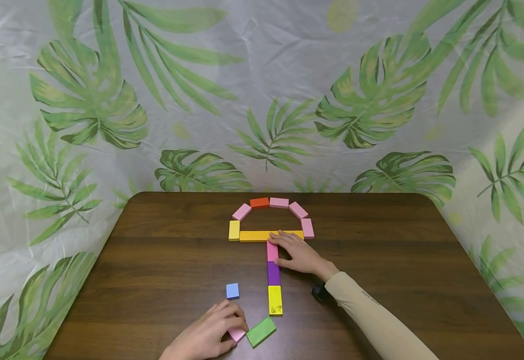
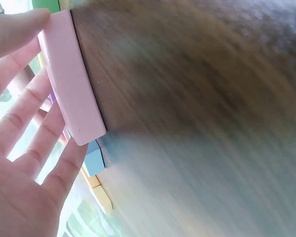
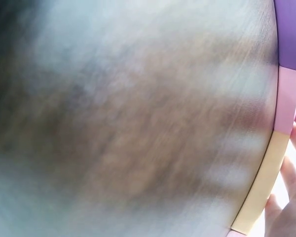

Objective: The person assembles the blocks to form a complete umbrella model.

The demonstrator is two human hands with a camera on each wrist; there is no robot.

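Note:
At the table's near side my left hand (image 1: pixel 212 327) grips a pink block (image 1: pixel 236 334), thumb at one end and fingertips along its far side. The left wrist view shows that pink block (image 2: pixel 73 79) up close on the wood. Right beside it lies a green block (image 1: pixel 261 332), set at a slant. My right hand (image 1: pixel 301 254) rests with extended fingers on the long orange block (image 1: pixel 252 236) and the upper pink block (image 1: pixel 272 251). Below that pink block, a purple block (image 1: pixel 273 273) and a yellow block (image 1: pixel 275 300) continue a straight column.
An arch above the orange block has a light yellow block (image 1: pixel 234 230), a red block (image 1: pixel 259 203) and several pink blocks (image 1: pixel 279 203). A small blue block (image 1: pixel 232 291) lies left of the column. Behind the brown table (image 1: pixel 379 225) hangs a leaf-print cloth (image 1: pixel 280 75).

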